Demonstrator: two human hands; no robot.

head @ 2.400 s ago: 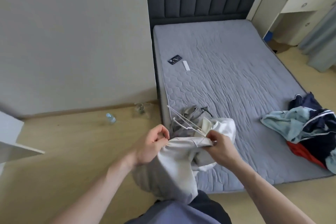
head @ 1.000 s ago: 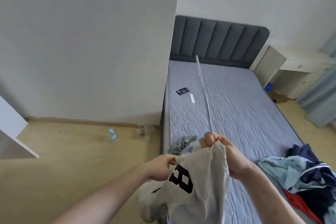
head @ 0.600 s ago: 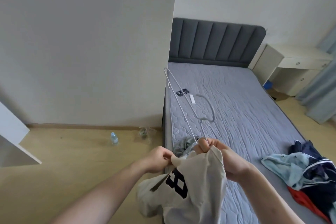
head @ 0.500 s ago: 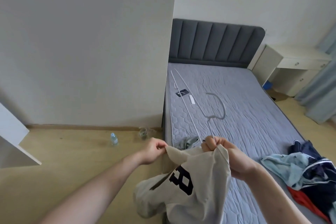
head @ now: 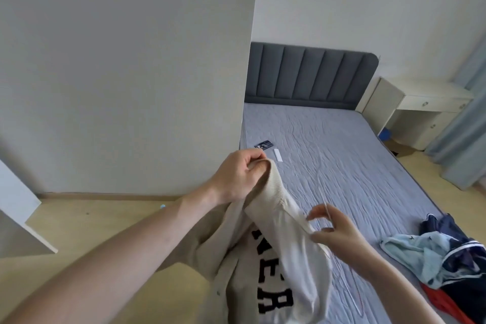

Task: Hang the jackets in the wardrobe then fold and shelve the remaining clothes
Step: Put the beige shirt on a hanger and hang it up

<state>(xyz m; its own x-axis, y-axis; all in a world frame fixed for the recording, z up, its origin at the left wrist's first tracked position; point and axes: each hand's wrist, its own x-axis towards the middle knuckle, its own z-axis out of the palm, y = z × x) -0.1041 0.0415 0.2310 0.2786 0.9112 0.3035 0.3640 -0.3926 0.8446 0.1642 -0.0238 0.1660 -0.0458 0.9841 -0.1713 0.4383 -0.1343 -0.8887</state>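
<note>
Jacket (head: 276,258): cream with black letters, held up in front of the person at the bed's near left corner; its long axis runs from the ribbed collar at upper left down to the bottom edge of the view.
Left hand (head: 238,176): raised, arm reaching up from lower left; fingers and thumb curled round the ribbed collar, gripping it at the jacket's highest point.
Right hand (head: 334,229): lower and to the right, palm turned inward; thumb and forefinger pinch a thin wire hanger (head: 324,202) against the jacket's shoulder, other fingers loosely spread.
Hanger line: the wire is pale and blurred; it seems to rise from the fingers toward the headboard and also trail down along the jacket's right side.
Pile (head: 441,255): light blue, navy and red clothes heaped at the bed's right edge, well apart from the jacket.
Bed (head: 342,144): grey quilted surface, open between the hands and the headboard; a phone (head: 263,144) and a white strip (head: 277,154) lie near its left edge.
Wall (head: 131,73): its corner stands just left of the bed, close to the left hand.
Desk (head: 420,105): right of the headboard.
</note>
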